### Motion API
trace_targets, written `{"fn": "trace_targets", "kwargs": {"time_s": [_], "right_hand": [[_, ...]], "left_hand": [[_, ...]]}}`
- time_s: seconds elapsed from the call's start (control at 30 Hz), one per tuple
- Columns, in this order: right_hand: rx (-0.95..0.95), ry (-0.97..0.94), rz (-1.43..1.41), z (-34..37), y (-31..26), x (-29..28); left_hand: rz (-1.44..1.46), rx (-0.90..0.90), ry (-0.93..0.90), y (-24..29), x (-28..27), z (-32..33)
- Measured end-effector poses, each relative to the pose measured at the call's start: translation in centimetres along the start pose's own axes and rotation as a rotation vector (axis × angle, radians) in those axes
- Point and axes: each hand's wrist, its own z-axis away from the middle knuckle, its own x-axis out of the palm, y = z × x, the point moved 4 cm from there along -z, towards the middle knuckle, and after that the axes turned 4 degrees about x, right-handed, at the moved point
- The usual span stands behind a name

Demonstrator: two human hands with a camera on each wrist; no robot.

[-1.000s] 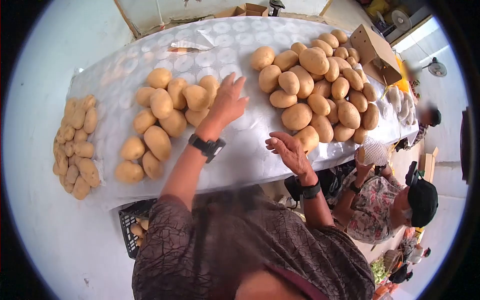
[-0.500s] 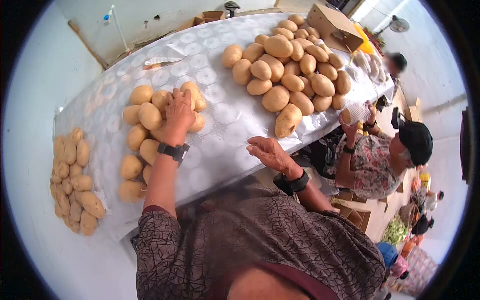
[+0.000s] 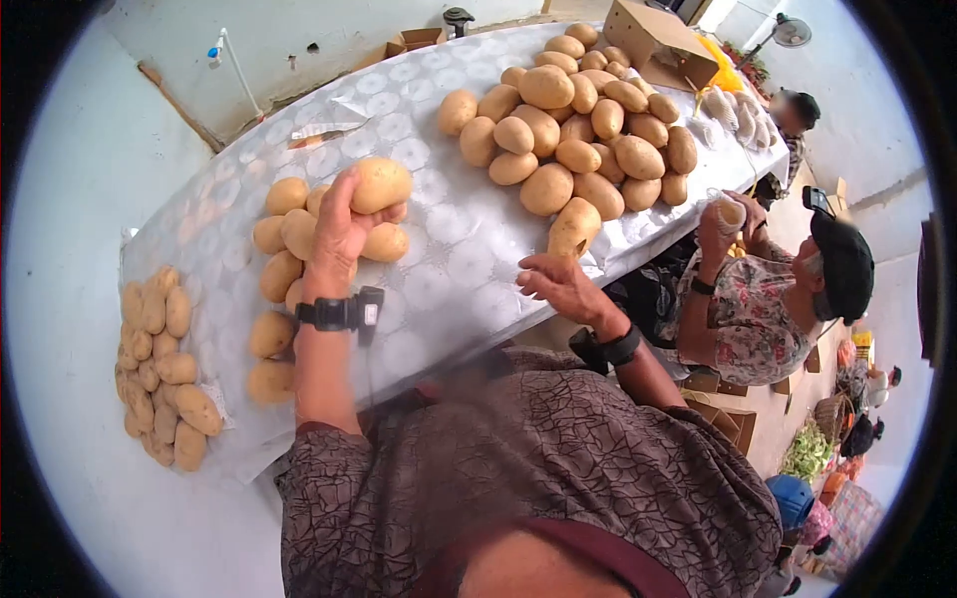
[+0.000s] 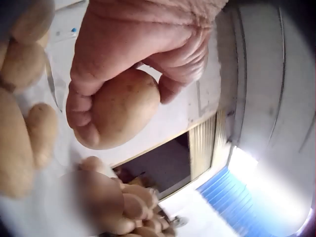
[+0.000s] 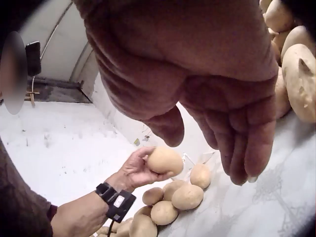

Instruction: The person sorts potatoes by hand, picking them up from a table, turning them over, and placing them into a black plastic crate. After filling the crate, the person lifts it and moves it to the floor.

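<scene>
My left hand (image 3: 342, 231) grips a large potato (image 3: 381, 185), raised over the middle group of potatoes (image 3: 280, 271). In the left wrist view the fingers wrap one side of this potato (image 4: 126, 108) and the thumb presses the other. My right hand (image 3: 568, 285) holds nothing; its fingers are loosely bent in the right wrist view, palm (image 5: 207, 84) facing the camera. Close beyond it lies a long potato with a dark notch (image 3: 574, 227), at the near edge of the big potato pile (image 3: 543, 130).
Smaller potatoes (image 3: 164, 369) form a cluster at the left end of the patterned tablecloth (image 3: 439, 269). A cardboard box (image 3: 658, 45) and net-wrapped produce (image 3: 736, 115) sit at the far right. Another person (image 3: 748, 309) works at the table edge on my right.
My left hand came down onto the middle group and has lifted a potato from it. The right hand stays empty near the big pile. The head view has swung.
</scene>
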Motion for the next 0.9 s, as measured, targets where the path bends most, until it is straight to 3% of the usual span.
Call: {"fn": "trace_targets", "kwargs": {"time_s": [0.23, 0.37, 0.53, 0.67, 0.73, 0.9], "right_hand": [[-0.048, -0.017, -0.154, 0.3, -2.8, -1.7], [-0.129, -0.050, -0.241, 0.3, -3.9, -1.6], [-0.241, -0.040, -0.288, 0.3, -4.0, -0.3], [-0.171, -0.018, -0.299, 0.6, -2.8, -0.5], [-0.186, -0.001, -0.283, 0.8, -2.6, -0.7], [-0.171, 0.000, -0.239, 1.4, -2.7, -1.9]], "left_hand": [[0.446, -0.150, -0.189, -2.2, 6.9, 5.0], [0.458, -0.229, -0.192, -5.3, 9.1, 6.7], [0.368, -0.319, -0.180, -8.9, 11.0, 8.4], [0.200, -0.302, -0.146, -10.6, 10.7, 9.0], [0.047, -0.266, -0.181, -11.0, 9.9, 8.9], [-0.021, -0.311, -0.287, -10.0, 9.5, 9.3]]}}
